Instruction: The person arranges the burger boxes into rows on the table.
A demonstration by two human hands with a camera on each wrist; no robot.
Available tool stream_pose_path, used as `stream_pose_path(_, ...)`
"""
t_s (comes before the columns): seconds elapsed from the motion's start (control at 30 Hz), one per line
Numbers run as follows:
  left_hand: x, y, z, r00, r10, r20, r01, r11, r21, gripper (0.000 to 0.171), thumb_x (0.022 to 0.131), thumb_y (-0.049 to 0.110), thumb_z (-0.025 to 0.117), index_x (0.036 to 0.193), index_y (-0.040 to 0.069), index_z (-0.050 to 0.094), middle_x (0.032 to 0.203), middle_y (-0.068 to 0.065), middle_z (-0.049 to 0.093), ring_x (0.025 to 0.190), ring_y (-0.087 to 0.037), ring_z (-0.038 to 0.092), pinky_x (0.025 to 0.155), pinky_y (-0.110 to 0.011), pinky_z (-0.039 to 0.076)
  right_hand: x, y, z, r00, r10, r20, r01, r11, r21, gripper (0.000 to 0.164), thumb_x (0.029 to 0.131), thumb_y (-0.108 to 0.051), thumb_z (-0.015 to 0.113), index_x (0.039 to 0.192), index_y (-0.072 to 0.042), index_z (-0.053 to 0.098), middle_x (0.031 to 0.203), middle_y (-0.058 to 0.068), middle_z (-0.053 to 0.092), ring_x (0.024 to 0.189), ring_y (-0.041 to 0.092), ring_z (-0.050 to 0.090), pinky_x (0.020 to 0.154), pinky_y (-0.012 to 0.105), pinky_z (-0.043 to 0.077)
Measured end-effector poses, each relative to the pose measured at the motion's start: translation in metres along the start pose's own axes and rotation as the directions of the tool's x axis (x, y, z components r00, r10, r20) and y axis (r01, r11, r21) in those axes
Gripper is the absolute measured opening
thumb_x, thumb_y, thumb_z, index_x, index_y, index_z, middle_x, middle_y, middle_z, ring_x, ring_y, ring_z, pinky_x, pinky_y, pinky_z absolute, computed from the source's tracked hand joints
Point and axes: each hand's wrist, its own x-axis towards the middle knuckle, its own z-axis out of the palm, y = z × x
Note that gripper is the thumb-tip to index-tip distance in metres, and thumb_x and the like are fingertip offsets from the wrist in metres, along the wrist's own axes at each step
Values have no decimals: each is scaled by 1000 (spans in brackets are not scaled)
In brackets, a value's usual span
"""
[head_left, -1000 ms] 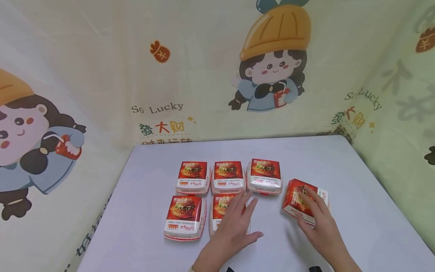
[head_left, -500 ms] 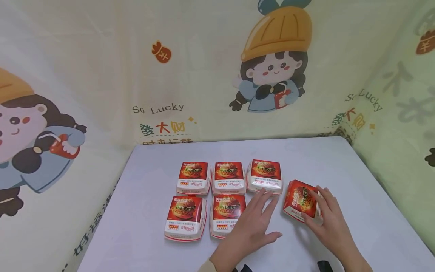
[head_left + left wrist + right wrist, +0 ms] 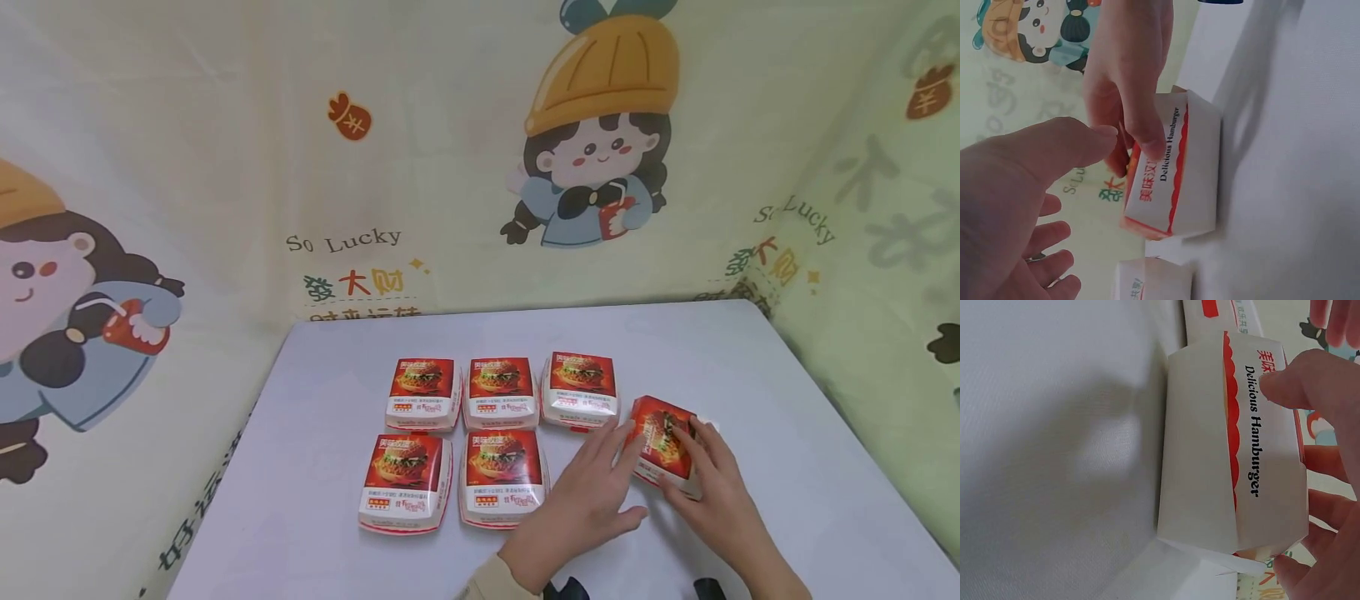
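Observation:
A red and white hamburger box (image 3: 662, 433) sits turned at an angle on the right part of the table. My right hand (image 3: 720, 492) holds it, with the thumb against the front side of the lid and the fingers over the top and right side. In the right wrist view the thumb presses beside the "Delicious Hamburger" print on the box (image 3: 1260, 456). My left hand (image 3: 588, 483) hovers by the box's left edge, fingers extended and thumb apart. The left wrist view shows that hand (image 3: 1010, 181) with nothing in its grasp, its thumb pointing at the box.
Several matching boxes stand to the left in two rows: three at the back, including the nearest one (image 3: 579, 390), and two in front, one (image 3: 504, 479) close to my left forearm. A patterned cloth (image 3: 450, 167) hangs behind the white table (image 3: 300, 500).
My left hand has moved right, from over the front-row box to the left edge of the angled box. The right hand's fingers have shifted on that box, which stays nearly where it was.

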Motion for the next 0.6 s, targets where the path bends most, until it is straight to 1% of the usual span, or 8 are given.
stream_pose_path(0.1,4,2,4,999,-21,31,22,999,-33,85,89,49,69,156,13,30,163,-3,26,153,-24,21,121,-30,29,0,0,1,1000,4,5,-4,1000,-14,84,70,-11,87,142,-2,47,150,25,33,137,48,29,86,74,44)
stream_pose_path(0.27,9,6,14,996,-24,84,30,997,-67,86,89,46,71,156,13,29,164,-4,23,154,-23,19,121,-30,29,-2,-1,2,1000,-2,-9,2,1000,-19,83,68,-8,88,141,-1,48,150,24,34,136,47,31,87,74,44)
stream_pose_path(0.4,10,8,23,993,-6,118,12,999,-50,87,89,48,69,157,13,28,164,-2,21,154,-20,18,120,-29,30,-3,-2,3,1000,-7,-13,7,1000,-17,86,66,-7,89,141,-1,47,151,23,33,135,45,30,87,74,44)
stream_pose_path(0.5,10,10,28,993,1,120,1,1000,-23,86,89,49,69,156,13,29,164,-3,22,153,-21,19,120,-29,30,-4,-3,3,1000,-11,-15,10,1000,-25,88,65,-6,89,142,-2,47,151,23,33,136,45,30,87,73,44)
stream_pose_path(0.6,10,11,31,993,-7,117,6,1000,3,86,89,49,70,155,12,31,164,-4,22,153,-23,21,120,-30,30,-6,-3,4,999,-20,-26,19,999,-28,89,64,-5,90,142,-2,48,150,24,34,134,46,31,90,74,42)
